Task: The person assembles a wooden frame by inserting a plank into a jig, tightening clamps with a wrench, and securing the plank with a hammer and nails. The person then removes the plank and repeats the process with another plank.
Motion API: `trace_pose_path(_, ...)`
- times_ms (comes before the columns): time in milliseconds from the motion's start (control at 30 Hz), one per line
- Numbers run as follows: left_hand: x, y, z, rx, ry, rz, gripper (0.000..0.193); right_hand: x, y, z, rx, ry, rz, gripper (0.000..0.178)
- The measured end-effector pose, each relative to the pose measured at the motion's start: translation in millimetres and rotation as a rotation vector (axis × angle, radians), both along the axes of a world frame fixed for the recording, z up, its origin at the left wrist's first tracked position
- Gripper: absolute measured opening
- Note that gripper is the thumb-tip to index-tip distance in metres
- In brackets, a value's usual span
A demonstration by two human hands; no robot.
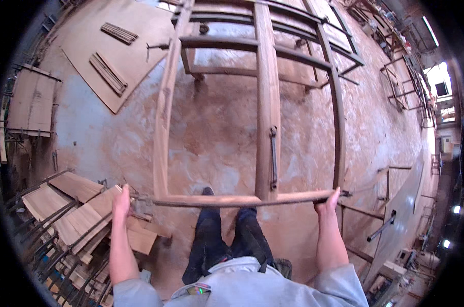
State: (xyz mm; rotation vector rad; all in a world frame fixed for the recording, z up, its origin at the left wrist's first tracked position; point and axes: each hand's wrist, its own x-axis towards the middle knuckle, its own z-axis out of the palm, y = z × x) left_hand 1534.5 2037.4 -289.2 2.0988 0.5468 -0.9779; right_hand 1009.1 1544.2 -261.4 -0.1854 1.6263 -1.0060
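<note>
A large wooden frame (163, 123) with a broad middle upright lies in front of me, its near rail (216, 200) just ahead of my legs. My left hand (121, 203) is closed at the outer end of a metal clamp screw (144, 198), left of the frame's near corner; the handle is mostly hidden by the fingers. At the near right corner my right hand (326, 203) grips the end of the rail, thumb on top, beside a metal clamp end (346, 194). A dark metal bar with rounded ends (274, 158) rests on the middle upright.
Another clamp (158, 46) sticks out at the frame's far left. Wooden boards (81, 217) lie on a metal rack at left. Bundled wood strips (108, 74) rest on a flat sheet (145, 25). A panel (403, 204) leans at right. Metal stands (403, 87) line the far right.
</note>
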Motion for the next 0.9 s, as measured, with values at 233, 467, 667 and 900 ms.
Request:
trace_pose_path(233, 43, 15, 12, -0.136, 0.673, 0.087, 0.047, 22, 2, 4, 0.121, -0.013, 0.002, 0.079)
trace_pose_path(467, 38, -17, 8, 0.018, 0.638, 0.094, 0.021, 19, 6, 3, 0.05, 0.046, -0.053, 0.074)
trace_pose_path(667, 23, 7, -10, -0.114, 0.396, 0.086, 0.009, 22, 5, -4, 0.008, 0.108, -0.037, 0.068)
trace_pose_path(900, 4, 8, -7, -0.493, -0.054, -0.047, 0.013, 7, -5, -15, -0.037, 0.049, 0.063, 0.079)
